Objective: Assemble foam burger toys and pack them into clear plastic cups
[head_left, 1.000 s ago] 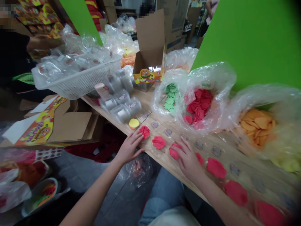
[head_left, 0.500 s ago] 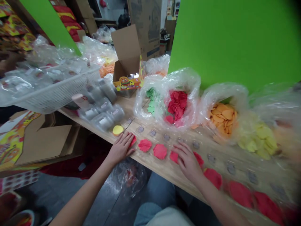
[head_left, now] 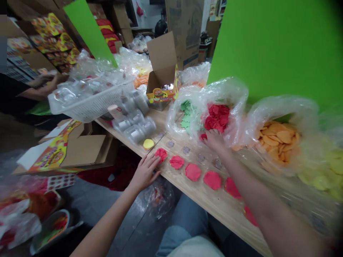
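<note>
We see the left hand [head_left: 145, 170] lying at the table's near edge, fingers extended and thumb apart, gripping nothing; its fingertips meet the leftmost red piece [head_left: 161, 155]. Half a second ago it hid most of that piece, which now shows almost whole.

The right hand [head_left: 215, 140] has left the row of red pieces [head_left: 193, 172] and now reaches across to the mouth of the clear plastic bag [head_left: 238, 93] holding a red heap [head_left: 217, 117]. Its fingers bend down over a red piece at the heap's near side; we cannot tell whether they pinch it. The row piece it covered earlier lies bare on the wooden table [head_left: 225, 207], while its forearm passes over the row's right part.

The yellow disc [head_left: 148, 144] stays just beyond the row's left end, near the transparent containers [head_left: 134, 128].
</note>
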### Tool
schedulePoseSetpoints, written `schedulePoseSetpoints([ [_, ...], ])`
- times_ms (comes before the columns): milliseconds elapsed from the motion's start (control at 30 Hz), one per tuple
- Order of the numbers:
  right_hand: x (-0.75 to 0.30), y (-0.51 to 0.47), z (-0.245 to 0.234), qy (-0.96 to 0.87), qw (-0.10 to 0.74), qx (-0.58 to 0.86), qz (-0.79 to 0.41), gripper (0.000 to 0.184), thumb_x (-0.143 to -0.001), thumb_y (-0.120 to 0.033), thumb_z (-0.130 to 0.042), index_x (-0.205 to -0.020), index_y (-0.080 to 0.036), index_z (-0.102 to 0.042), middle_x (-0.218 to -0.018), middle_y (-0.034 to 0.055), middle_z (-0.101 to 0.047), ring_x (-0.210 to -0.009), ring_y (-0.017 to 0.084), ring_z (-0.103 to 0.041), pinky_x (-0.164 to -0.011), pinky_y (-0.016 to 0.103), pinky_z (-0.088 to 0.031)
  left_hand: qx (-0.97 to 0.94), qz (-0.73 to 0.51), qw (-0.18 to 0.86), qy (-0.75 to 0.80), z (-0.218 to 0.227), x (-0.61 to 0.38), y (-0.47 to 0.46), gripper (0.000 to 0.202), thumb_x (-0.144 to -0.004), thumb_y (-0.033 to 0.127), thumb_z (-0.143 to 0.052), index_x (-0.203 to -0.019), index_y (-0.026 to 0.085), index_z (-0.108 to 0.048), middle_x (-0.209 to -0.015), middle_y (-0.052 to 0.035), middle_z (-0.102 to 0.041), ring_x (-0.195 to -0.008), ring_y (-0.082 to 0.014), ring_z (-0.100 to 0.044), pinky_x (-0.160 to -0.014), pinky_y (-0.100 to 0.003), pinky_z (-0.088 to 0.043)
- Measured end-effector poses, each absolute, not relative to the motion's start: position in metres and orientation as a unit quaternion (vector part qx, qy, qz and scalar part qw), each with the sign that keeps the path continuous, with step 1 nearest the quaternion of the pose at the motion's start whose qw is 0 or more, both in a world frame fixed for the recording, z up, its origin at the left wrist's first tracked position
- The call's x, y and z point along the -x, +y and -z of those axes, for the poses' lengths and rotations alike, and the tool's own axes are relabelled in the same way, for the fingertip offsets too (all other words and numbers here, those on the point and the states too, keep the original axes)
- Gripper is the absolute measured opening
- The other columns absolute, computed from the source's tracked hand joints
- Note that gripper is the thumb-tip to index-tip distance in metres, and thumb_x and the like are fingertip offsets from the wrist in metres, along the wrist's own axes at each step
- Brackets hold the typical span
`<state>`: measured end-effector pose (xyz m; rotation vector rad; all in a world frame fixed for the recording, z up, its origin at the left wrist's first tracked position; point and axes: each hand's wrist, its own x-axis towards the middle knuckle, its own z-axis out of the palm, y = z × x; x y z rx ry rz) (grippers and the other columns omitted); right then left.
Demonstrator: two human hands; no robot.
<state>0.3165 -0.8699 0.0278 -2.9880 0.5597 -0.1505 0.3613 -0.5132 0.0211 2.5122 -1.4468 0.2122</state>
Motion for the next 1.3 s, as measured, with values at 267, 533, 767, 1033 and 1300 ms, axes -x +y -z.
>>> schedulePoseSetpoints([
  [267,-0.28,-0.849,-0.073,0.25,0.269,0.889,0.274,0.027,-0.08,-0.028,-0.044,-0.098,-0.014,-0.059,-0.09,0.0094,-0.06,-0.083,0.021,-0.053,-0.073,0.033,-0.041,-0.865,-0.07,0.343,-0.359,-0.019,-0.349,-0.514,0.044,-0.079,0.037,-0.054,-0.12,0.023,-0.051,-0.132,-0.0125,-0.044,-0.126,-0.0291,-0.033,-0.103,-0.05,-0.026],
  [533,-0.293,-0.701,-0.076,0.111,0.681,0.724,0.026,0.028,-0.077,-0.033,-0.05,-0.1,-0.018,-0.057,-0.085,0.0031,-0.061,-0.069,0.014,-0.057,-0.055,0.025,-0.047,-0.64,0.289,0.703,-0.113,-0.05,-0.334,-0.564,0.046,-0.079,0.047,-0.051,-0.114,0.018,-0.053,-0.104,-0.0102,-0.063,-0.09,-0.0201,-0.062,-0.081,-0.036,-0.05],
  [767,-0.28,-0.712,-0.064,0.117,0.639,0.759,0.046,0.03,-0.079,-0.03,-0.049,-0.105,-0.015,-0.055,-0.093,0.0067,-0.062,-0.083,0.016,-0.059,-0.076,0.032,-0.047,-0.831,0.093,0.54,-0.098,-0.048,-0.448,-0.529,0.036,-0.072,0.036,-0.058,-0.099,0.013,-0.057,-0.088,-0.0084,-0.064,-0.077,-0.0189,-0.061,-0.068,-0.032,-0.049],
  [1033,-0.233,-0.726,-0.048,0.117,0.579,0.806,0.013,0.024,-0.083,-0.033,-0.045,-0.095,-0.02,-0.06,-0.095,0.0059,-0.064,-0.089,0.02,-0.059,-0.08,0.036,-0.046,-0.93,0.001,0.32,-0.181,-0.033,-0.471,-0.529,0.027,-0.068,0.032,-0.063,-0.089,0.016,-0.062,-0.085,-0.0086,-0.063,-0.087,-0.0247,-0.057,-0.081,-0.037,-0.042],
  [1300,-0.211,-0.728,-0.051,0.105,0.517,0.85,0.015,0.024,-0.086,-0.034,-0.042,-0.098,-0.022,-0.06,-0.102,0.0042,-0.062,-0.096,0.019,-0.056,-0.082,0.032,-0.045,-0.962,-0.075,0.187,-0.183,-0.032,-0.447,-0.51,0.035,-0.086,0.033,-0.04,-0.118,0.021,-0.049,-0.096,-0.0091,-0.064,-0.089,-0.0243,-0.06,-0.079,-0.035,-0.044],
])
